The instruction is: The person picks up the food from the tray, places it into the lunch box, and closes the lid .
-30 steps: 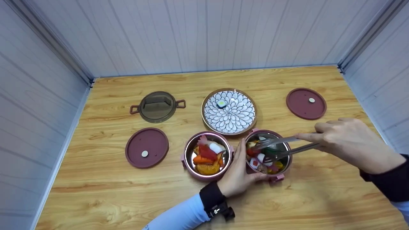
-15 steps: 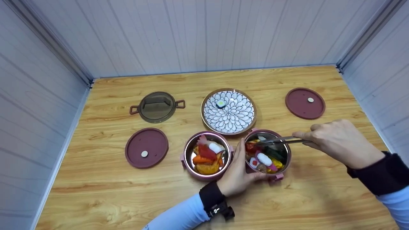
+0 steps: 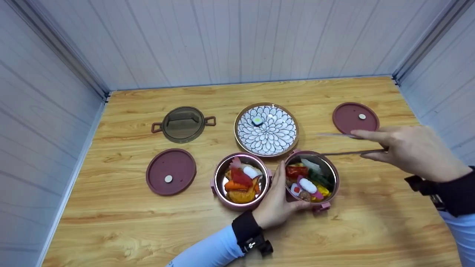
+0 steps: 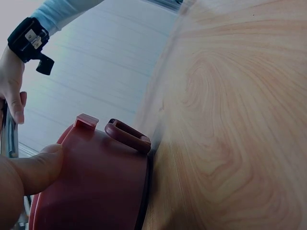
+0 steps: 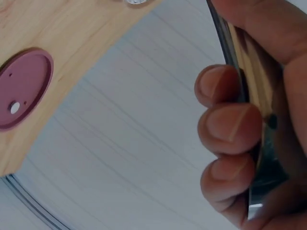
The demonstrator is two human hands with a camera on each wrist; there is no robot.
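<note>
My left hand (image 3: 274, 207) grips a pink pot (image 3: 336, 184) on the right, thumb at its front and fingers along its left side. In the left wrist view the thumb presses the pot's reddish outer wall (image 4: 100, 184). Inside lie toy foods: a red piece (image 3: 297, 171), white rice on a magenta slice (image 3: 307, 185), dark green and yellow pieces. Above the pot, my right hand (image 3: 412, 152) holds metal tongs (image 3: 350, 152), their arms spread with nothing visible between them. The right wrist view shows fingers curled round the tongs (image 5: 254, 76).
A second pink pot (image 3: 216, 190) with toy food stands left of my left hand. Behind is a patterned plate (image 3: 269, 142) bearing one small roll (image 3: 257, 121). Maroon lids lie at left (image 3: 159, 174) and right (image 3: 349, 116); a glass lid (image 3: 183, 129) lies back left. Panels enclose the table.
The tongs were down in the right pot, pinched together half a second ago. Now they are lifted out and spread, the right hand higher and further right. The left hand stays put.
</note>
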